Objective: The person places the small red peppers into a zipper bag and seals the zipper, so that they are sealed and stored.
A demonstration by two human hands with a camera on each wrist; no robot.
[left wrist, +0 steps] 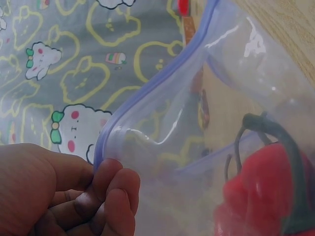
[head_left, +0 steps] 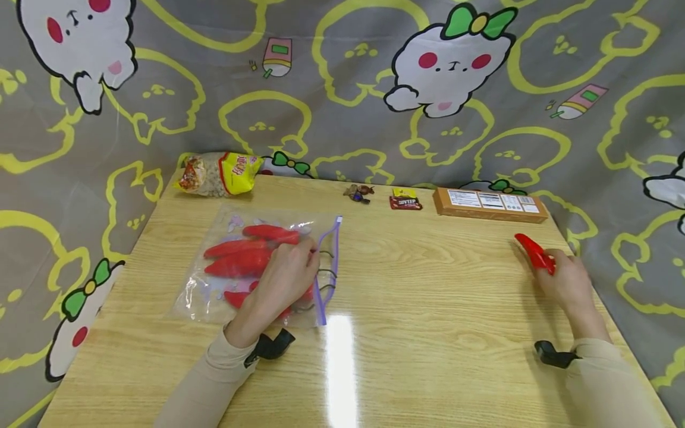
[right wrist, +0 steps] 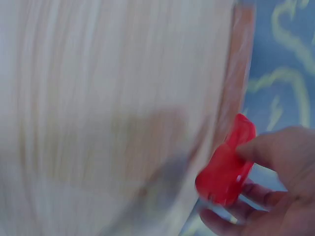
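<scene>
A clear zip bag (head_left: 195,297) with a purple seal lies on the left half of the table. Several long red peppers (head_left: 238,263) are inside it, and their green stems (left wrist: 280,132) show close up in the left wrist view. My left hand (head_left: 286,270) pinches the bag's rim at the purple seal (left wrist: 140,96) between thumb and fingers, and the mouth gapes there. Over at the right edge of the table, my right hand (head_left: 568,282) holds a single red pepper (head_left: 531,248) by one end. The right wrist view shows this pepper (right wrist: 226,169) between thumb and fingers.
At the back left lies a yellow-labelled bag of beige pieces (head_left: 214,172). Along the back edge are some small dark items (head_left: 358,193), a red and yellow wrapped snack (head_left: 405,201) and an orange-brown box (head_left: 460,203). Patterned grey cloth (head_left: 342,137) surrounds the wooden table (head_left: 428,333).
</scene>
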